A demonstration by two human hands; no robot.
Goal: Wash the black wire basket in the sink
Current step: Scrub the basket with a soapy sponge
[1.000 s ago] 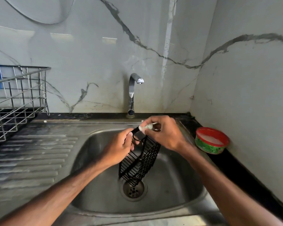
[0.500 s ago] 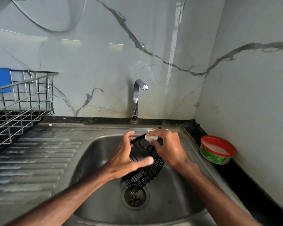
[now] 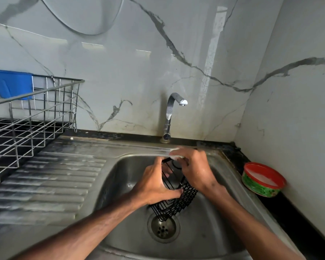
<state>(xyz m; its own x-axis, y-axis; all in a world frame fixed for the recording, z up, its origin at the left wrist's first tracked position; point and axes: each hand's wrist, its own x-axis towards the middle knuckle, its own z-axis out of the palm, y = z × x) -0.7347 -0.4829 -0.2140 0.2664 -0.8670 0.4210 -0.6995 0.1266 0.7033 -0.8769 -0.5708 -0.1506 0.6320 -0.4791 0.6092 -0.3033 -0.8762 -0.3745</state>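
Steel sink (image 3: 120, 184), ribbed drainboard (image 3: 54, 175), marble-veined corner walls (image 3: 120, 72). One tap (image 3: 170, 113), one drain (image 3: 163, 229), one wire rack (image 3: 26, 128), one blue tub (image 3: 11, 83), one red-rimmed tub (image 3: 263, 180). One black wire basket (image 3: 176, 199) tilted over drain, gripped by left hand (image 3: 152, 186); right hand (image 3: 195, 169) pinching white pad (image 3: 174, 156) at its rim.

Grey-veined marble walls (image 3: 120, 72), black counter (image 3: 289, 212), wire rack (image 3: 26, 124)

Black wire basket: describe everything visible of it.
The black wire basket is a narrow, oblong cage of thin dark wires in a grid, with a loop near its upper end. It is held tilted inside the steel sink, lower end over the drain. The left hand grips its near side; the right hand presses a small white pad on its top rim.
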